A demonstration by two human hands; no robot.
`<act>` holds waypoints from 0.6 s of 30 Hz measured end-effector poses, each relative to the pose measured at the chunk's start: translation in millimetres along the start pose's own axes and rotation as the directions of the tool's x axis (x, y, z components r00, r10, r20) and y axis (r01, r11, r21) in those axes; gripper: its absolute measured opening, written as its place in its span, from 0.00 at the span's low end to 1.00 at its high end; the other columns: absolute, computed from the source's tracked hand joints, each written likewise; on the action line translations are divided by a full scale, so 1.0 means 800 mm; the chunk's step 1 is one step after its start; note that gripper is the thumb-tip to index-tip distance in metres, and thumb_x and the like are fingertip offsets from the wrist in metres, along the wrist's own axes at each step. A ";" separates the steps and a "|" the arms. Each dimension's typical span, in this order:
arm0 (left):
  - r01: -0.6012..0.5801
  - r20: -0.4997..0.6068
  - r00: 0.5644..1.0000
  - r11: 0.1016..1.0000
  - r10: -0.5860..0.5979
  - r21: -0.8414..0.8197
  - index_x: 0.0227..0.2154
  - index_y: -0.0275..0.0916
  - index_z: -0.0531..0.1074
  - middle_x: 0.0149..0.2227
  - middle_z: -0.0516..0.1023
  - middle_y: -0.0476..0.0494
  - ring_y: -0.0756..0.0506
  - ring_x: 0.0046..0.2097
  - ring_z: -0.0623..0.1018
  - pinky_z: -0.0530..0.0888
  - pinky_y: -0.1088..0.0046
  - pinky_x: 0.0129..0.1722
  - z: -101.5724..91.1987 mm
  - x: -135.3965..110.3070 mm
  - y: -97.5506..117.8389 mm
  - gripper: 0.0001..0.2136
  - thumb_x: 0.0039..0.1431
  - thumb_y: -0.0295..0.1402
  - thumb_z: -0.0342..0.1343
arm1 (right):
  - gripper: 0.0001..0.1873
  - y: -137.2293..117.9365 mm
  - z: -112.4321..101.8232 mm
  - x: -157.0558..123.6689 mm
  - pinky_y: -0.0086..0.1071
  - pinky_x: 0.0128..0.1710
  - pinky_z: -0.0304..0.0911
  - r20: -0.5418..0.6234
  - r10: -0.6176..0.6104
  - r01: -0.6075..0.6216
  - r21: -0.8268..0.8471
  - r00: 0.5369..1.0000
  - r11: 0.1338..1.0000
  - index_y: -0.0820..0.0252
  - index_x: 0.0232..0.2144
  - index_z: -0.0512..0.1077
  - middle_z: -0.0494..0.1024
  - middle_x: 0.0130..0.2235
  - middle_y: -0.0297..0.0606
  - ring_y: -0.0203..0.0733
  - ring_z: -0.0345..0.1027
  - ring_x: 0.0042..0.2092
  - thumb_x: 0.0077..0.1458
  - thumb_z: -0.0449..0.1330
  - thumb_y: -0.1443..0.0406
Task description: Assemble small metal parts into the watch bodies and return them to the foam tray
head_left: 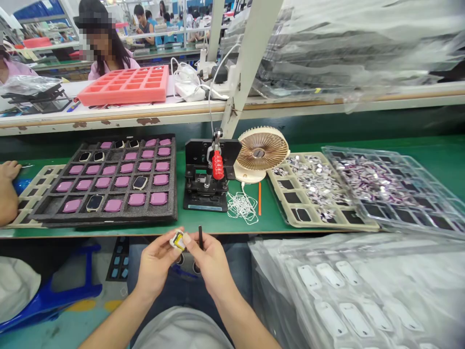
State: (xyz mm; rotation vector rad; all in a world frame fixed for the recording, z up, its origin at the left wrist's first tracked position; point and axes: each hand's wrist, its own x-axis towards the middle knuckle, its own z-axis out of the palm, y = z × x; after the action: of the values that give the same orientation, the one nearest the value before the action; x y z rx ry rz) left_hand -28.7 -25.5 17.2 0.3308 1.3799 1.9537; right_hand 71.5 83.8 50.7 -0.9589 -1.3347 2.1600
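Note:
Both my hands meet just below the bench's front edge, over my lap. My left hand (157,264) pinches a small white smartwatch case with a yellow inside (178,240) between thumb and fingers. My right hand (209,259) touches the same case with its thumb and holds a thin black stick tool (200,237) upright between its fingers. Straight ahead on the green bench stands a black hand press with a red handle (212,169). Left of it lies a black foam tray (109,177) with several pink-covered watch cases in its cells.
A beige desk fan (260,151) and a tangle of white string (241,207) sit beside the press. Beige and clear trays (319,191) of small parts fill the right. Bagged plastic trays (345,291) lie at my right. Another person's hand (7,191) rests at far left; people work behind.

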 end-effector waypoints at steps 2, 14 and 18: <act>-0.001 -0.009 1.000 1.000 0.001 0.000 0.46 0.46 0.85 0.54 0.85 0.37 0.36 0.55 0.84 0.80 0.60 0.57 -0.001 0.000 -0.002 0.18 0.51 0.32 0.76 | 0.25 0.005 0.003 -0.001 0.32 0.30 0.63 -0.019 -0.069 0.067 -0.063 0.997 0.996 0.58 0.32 0.78 0.77 0.30 0.36 0.38 0.65 0.30 0.55 0.69 0.43; 0.122 0.035 0.992 0.990 -0.125 0.077 0.65 0.45 0.71 0.53 0.85 0.36 0.41 0.50 0.85 0.81 0.68 0.51 0.010 -0.001 0.008 0.31 0.60 0.39 0.71 | 0.21 0.048 -0.010 -0.007 0.32 0.33 0.65 -0.087 -0.262 0.229 -0.276 0.961 0.934 0.55 0.33 0.70 0.74 0.31 0.33 0.38 0.66 0.30 0.64 0.64 0.46; 0.174 0.043 0.984 0.985 -0.174 0.020 0.57 0.39 0.77 0.48 0.86 0.34 0.45 0.36 0.84 0.77 0.74 0.31 0.008 0.006 0.005 0.24 0.60 0.40 0.71 | 0.27 0.037 -0.059 -0.006 0.33 0.32 0.65 -0.234 -0.252 0.230 -0.119 0.939 0.966 0.57 0.33 0.73 0.71 0.28 0.33 0.40 0.67 0.29 0.70 0.52 0.43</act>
State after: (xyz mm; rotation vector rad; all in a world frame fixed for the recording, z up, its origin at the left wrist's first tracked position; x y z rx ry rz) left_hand -30.2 -18.5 22.5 0.2506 1.3502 1.7831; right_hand 109.9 96.1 11.6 -1.0035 -1.3575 1.7486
